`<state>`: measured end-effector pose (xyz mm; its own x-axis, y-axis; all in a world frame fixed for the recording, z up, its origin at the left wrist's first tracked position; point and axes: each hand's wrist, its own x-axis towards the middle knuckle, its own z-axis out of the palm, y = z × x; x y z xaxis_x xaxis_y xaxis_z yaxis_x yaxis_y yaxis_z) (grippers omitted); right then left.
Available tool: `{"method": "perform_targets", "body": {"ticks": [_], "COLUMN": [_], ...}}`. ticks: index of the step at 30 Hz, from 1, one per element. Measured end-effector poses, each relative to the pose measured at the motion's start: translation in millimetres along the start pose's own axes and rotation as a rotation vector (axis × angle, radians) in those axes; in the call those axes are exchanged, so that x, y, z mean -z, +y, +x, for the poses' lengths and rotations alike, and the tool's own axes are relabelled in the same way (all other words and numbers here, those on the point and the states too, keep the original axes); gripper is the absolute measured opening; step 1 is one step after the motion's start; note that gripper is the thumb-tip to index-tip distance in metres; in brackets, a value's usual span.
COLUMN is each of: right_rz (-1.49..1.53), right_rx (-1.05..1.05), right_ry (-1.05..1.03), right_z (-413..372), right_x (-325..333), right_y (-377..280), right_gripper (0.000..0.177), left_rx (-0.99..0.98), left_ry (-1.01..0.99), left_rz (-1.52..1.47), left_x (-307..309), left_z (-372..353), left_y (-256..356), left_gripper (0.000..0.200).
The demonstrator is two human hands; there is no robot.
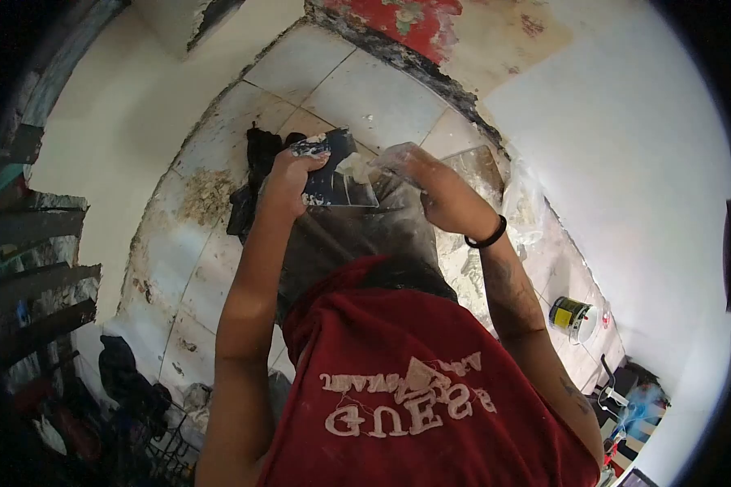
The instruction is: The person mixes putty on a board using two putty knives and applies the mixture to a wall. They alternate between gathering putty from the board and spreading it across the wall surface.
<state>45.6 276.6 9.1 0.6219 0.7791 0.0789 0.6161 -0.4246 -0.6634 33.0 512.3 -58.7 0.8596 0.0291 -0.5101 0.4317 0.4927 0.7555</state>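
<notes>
Fisheye is bending my edges into black corners, daylight's glaring off the right wall, left side's staying murky.

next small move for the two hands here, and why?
Probably draw the smaller tool in the right hand across the wide blade that the left hand holds, to gather the white filler. The two tools meet over the blade, a lump of filler sits right at that join, and each hand has a closed grip on its tool.
</notes>
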Motion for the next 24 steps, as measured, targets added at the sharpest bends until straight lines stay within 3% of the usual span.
{"method": "perform_targets", "body": {"ticks": [5, 6, 7, 9, 13, 15, 17, 18, 22, 24], "right_rz": [-0.275, -0.231, -0.204, -0.14, 0.3, 0.603, 0.986, 1.53, 1.816, 1.841], "right_rx": [-0.027, -0.127, -0.1, -0.054, 0.052, -0.069, -0.291, -0.296, -0.24, -0.446], "right_ry": [-0.051, -0.137, -0.16, -0.185, -0.245, -0.08, 0.165, 0.352, 0.498, 0.502], "right_z": [-3, -5, -4, -8, -7, 0, 4, 10, 55, 92], "right_x": [-38, -38, -38, -38, -24, -15, -24, -39, -84, -113], "right_y": [-6, -7, -6, 1, 32, 41, 69, 85, 157, 183], "right_gripper": [0.067, 0.065, 0.06, 0.05, 0.054, 0.061, 0.068, 0.074, 0.061, 0.058], "left_rx": [-0.12, -0.064, -0.013, -0.056, -0.168, -0.323, -0.222, -0.203, -0.353, -0.365], "left_ry": [0.0, 0.114, 0.23, 0.226, 0.226, 0.321, 0.377, 0.393, 0.17, 0.082], "left_rz": [0.183, 0.215, 0.256, 0.163, 0.054, 0.181, 0.234, 0.263, 0.418, 0.586], "left_x": [4, -1, -9, 16, 60, 69, 87, 100, 167, 184], "left_z": [8, 6, 0, 27, 64, 71, 78, 84, 128, 147], "left_y": [-5, -5, 2, -16, -33, -46, -63, -73, -122, -126], "left_gripper": [0.017, 0.015, 0.012, 0.017, 0.026, 0.029, 0.027, 0.027, 0.03, 0.033]}}
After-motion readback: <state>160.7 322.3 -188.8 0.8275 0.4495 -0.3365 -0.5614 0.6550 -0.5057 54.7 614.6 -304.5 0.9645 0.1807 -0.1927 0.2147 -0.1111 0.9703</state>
